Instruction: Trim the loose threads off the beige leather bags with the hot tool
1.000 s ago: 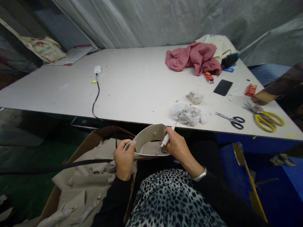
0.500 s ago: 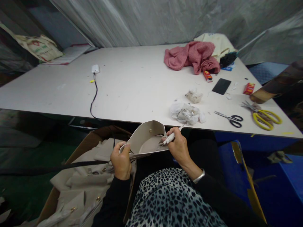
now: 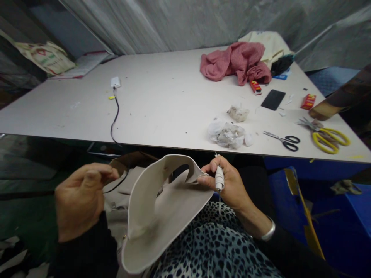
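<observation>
A beige bag (image 3: 179,204), its wide mouth facing up, lies tilted over my lap. At its right corner, my right hand (image 3: 228,181) pinches the edge between thumb and fingers. The same hand keeps a thin-shafted, awl-like tool (image 3: 219,179) with a white-wrapped handle against its palm. My left hand (image 3: 84,197) is raised to the left, apart from the bag. Its fingers are closed in a pinch, slightly blurred; whatever they hold, if anything, is too fine to make out.
A cardboard box (image 3: 139,158) of beige pieces stands below left. On the white table (image 3: 162,104) lie black-handled scissors (image 3: 285,142), yellow-handled scissors (image 3: 327,139), crumpled plastic (image 3: 228,135), a black flat pad (image 3: 273,99) and a pink cloth (image 3: 237,61). Blue bins (image 3: 278,208) stand right.
My left hand has let go of the bag's edge and moved left and toward me. The bag has swung nearer and tilted; the tool has turned upright in my right hand.
</observation>
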`<state>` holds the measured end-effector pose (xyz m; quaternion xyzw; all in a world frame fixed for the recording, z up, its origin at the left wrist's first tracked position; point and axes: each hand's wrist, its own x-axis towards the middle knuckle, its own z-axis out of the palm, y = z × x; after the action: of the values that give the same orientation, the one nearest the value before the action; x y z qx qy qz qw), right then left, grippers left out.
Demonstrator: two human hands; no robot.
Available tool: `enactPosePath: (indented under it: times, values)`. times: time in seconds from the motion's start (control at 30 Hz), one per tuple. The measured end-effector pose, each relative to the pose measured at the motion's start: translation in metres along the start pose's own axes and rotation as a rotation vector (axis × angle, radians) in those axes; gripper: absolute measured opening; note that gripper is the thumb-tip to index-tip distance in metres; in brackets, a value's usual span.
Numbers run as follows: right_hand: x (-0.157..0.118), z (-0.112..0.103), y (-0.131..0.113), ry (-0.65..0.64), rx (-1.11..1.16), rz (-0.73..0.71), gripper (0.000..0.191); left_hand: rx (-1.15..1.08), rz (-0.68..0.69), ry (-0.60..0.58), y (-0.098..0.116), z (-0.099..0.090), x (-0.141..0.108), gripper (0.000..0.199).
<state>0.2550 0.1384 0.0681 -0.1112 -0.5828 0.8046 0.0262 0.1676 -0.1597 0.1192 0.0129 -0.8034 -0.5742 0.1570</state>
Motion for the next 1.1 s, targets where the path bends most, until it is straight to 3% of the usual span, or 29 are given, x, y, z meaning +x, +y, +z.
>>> enactPosePath:
  times: [0.07,0.17,0.27,0.33,0.37,0.5,0.6,0.73,0.87,0.97,1.1]
  values:
    - [0.0,-0.001,0.004,-0.029,-0.008,0.007,0.046,-0.16,0.065,-0.23,-0.005,0.016,0.028,0.033]
    - [0.004,-0.003,0.014,-0.056,-0.021,0.006,0.045,-0.258,0.092,-0.743,-0.016,0.064,0.057,0.034]
    - [0.009,-0.008,0.023,-0.04,-0.074,-0.026,0.04,-0.193,0.043,-1.284,-0.018,0.124,0.061,0.035]
    - [0.012,-0.014,0.029,0.002,-0.146,-0.071,0.036,-0.162,0.049,-1.537,-0.015,0.157,0.055,0.042]
    - [0.014,-0.018,0.031,0.029,-0.197,-0.102,0.033,-0.125,0.077,-1.6,-0.014,0.17,0.051,0.045]
    - [0.018,-0.034,0.044,0.165,-0.438,-0.25,0.025,0.062,0.119,-1.727,-0.01,0.194,0.046,0.056]
    - [0.02,-0.04,0.051,0.226,-0.54,-0.312,0.024,0.068,0.012,-1.834,-0.009,0.197,0.054,0.064]
    - [0.024,-0.042,0.053,0.217,-0.642,-0.355,0.019,-0.112,-0.161,-1.921,-0.01,0.196,0.067,0.071]
    - [0.026,-0.044,0.05,0.119,-0.632,-0.384,0.016,-0.234,-0.393,-1.89,-0.02,0.195,0.07,0.083]
    - [0.028,-0.046,0.05,0.081,-0.611,-0.411,0.014,-0.262,-0.519,-1.807,-0.029,0.196,0.068,0.078]
    - [0.031,-0.044,0.049,0.137,-0.586,-0.389,0.014,-0.104,-0.377,-1.747,-0.031,0.2,0.061,0.051]
